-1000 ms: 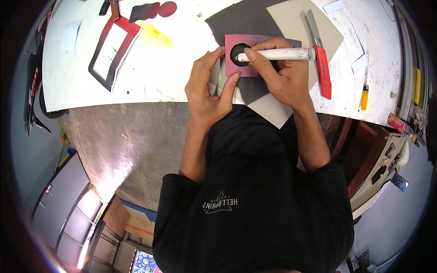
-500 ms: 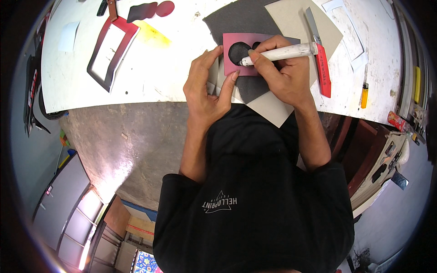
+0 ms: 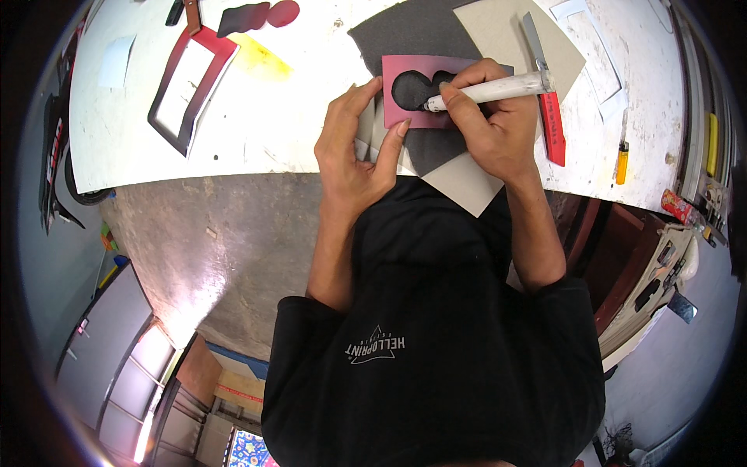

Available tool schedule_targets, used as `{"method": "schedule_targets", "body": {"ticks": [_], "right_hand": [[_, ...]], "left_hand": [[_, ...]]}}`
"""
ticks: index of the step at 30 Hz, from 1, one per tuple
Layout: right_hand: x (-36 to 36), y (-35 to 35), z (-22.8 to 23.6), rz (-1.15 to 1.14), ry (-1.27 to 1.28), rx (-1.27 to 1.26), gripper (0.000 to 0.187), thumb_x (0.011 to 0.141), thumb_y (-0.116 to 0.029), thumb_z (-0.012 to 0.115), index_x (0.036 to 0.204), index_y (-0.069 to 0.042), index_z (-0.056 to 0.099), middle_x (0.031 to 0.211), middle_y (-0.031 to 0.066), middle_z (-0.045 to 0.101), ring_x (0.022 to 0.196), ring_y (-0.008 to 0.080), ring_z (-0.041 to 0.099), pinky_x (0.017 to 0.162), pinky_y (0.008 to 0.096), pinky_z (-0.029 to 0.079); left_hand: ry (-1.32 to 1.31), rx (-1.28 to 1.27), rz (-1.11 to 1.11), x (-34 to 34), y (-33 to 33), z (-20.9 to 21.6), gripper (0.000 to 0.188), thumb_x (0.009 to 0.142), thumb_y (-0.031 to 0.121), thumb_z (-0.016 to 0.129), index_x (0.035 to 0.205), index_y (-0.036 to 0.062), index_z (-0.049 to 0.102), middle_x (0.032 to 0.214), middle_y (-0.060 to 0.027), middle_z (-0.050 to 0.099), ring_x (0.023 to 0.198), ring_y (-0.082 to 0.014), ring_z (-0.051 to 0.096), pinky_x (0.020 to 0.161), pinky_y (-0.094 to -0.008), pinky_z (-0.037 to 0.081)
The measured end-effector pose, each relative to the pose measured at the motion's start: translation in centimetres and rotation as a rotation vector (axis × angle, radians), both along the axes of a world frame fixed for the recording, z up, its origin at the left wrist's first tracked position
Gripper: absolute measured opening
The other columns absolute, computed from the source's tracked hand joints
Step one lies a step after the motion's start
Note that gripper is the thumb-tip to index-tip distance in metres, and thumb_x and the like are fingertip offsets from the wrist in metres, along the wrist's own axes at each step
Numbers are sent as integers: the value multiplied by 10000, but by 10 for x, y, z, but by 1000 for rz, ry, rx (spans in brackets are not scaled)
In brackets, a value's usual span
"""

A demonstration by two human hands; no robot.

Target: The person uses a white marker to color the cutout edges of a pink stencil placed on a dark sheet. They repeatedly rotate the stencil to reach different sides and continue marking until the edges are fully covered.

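A pink sheet (image 3: 395, 114) with a rounded, lobed cutout lies on dark grey material (image 3: 424, 35), which shows black through the opening. My left hand (image 3: 354, 148) rests at its left side, thumb on the lower edge and index fingertip at the left edge, fingers apart and not wrapped round anything. Gripped in my right hand (image 3: 498, 128) is a thick white marker pen (image 3: 498, 89), slanted up to the right. Its tip touches down at the lower side of the cutout, near the narrowing between two lobes. My right fingers hide the cutout's right part.
Beige board (image 3: 537, 35) lies under the dark material, with another corner overhanging the table edge. A red-handled knife (image 3: 552, 128) and a yellow lighter (image 3: 622, 163) lie to the right. On the white table's left are a red-black frame piece (image 3: 175, 93) and dark red lobed pieces (image 3: 243, 19).
The marker tip has moved a little right along the cutout's lower edge, my right hand shifting with it. My left hand stays in place on the pink sheet.
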State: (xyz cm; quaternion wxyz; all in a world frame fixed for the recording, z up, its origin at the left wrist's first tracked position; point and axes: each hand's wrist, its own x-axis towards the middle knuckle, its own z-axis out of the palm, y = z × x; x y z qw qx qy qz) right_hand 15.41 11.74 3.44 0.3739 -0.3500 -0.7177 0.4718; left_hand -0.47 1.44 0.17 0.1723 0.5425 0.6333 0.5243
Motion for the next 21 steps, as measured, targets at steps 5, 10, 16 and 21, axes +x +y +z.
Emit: {"method": "schedule_targets", "body": {"ticks": [5, 10, 16, 21], "right_hand": [[3, -3, 7, -140, 149, 72, 102, 920, -55, 643, 979, 28, 652, 842, 94, 688, 683, 73, 603, 577, 210, 456], [4, -12, 8, 97, -69, 461, 272, 852, -104, 732, 1111, -29, 695, 953, 114, 730, 779, 221, 624, 679, 317, 494], [6, -22, -2, 125, -273, 525, 306, 836, -222, 737, 1122, -119, 710, 871, 41, 706, 821, 190, 528, 710, 326, 357], [-4, -26, -9, 154, -243, 547, 316, 831, -236, 732, 1132, -142, 705, 950, 18, 708, 845, 197, 533, 738, 327, 357]], "left_hand": [[14, -14, -3, 0, 0, 1, 485, 799, 22, 760, 1244, -48, 580, 1153, -194, 649, 1082, -252, 630, 941, -349, 485], [9, 31, 25, -1, 0, -4, 494, 770, 37, 771, 1231, -19, 603, 1116, -205, 649, 1030, -307, 641, 892, -366, 506], [13, 60, 17, -2, 2, -6, 502, 753, 32, 767, 1228, -5, 612, 1100, -213, 647, 1016, -339, 646, 873, -377, 517], [21, 57, 0, -4, 1, -4, 510, 746, 23, 763, 1232, 0, 612, 1105, -215, 646, 1018, -340, 649, 871, -375, 519]]}}
